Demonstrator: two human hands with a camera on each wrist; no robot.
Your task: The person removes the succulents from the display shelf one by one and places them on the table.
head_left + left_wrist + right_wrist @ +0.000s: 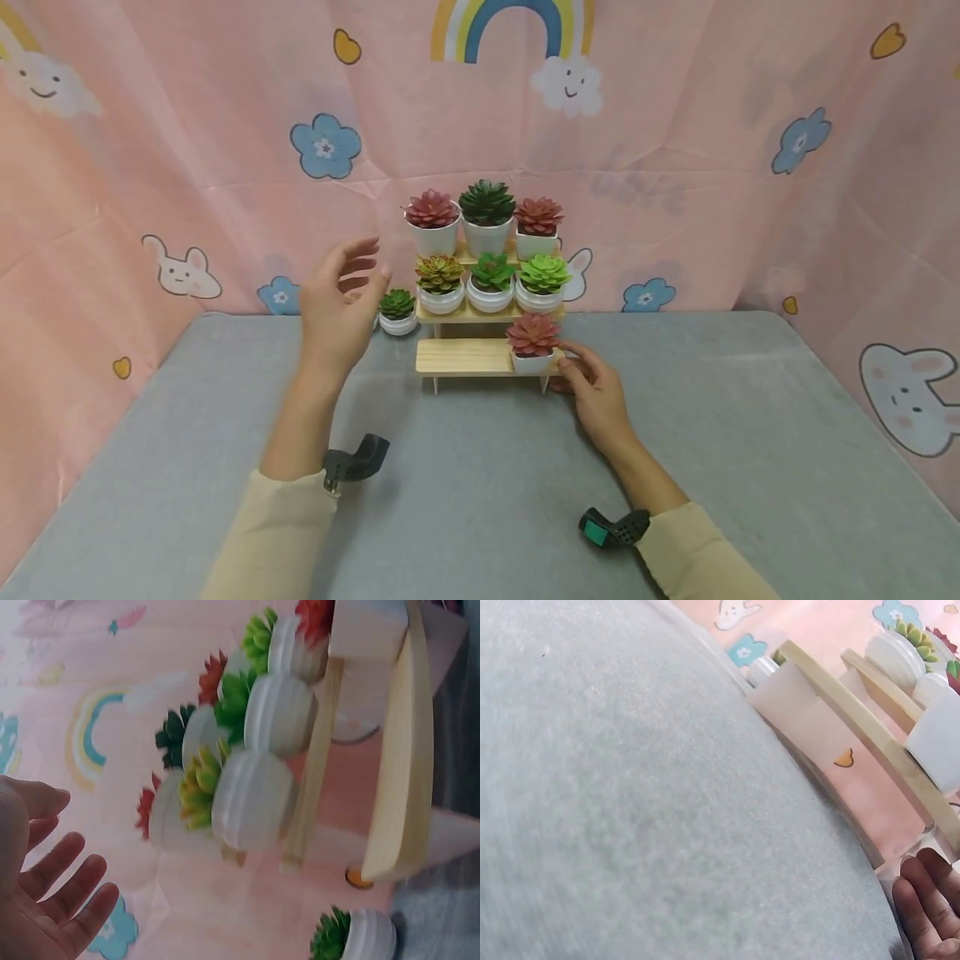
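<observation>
I have my right grip (600, 404) curled round the lowest step's right end on the tiered pale-wood stand (461, 356), apparently steadying it beside the pink succulent in a square white pot (533, 343). My left grip (337, 317), relaxed and half-spread, holds nothing.

1. Left sleeve (273, 533): plain beige, cuff ends well behind the left hand (341, 304).
2. Right sleeve (697, 550): same beige, sits behind the right hand (602, 404).
3. Left wrist device (356, 461): chunky, black, kinda angled, right by the cuff.
4. Right wrist device (628, 528): black too, little holes, green square (596, 532) on it.
</observation>
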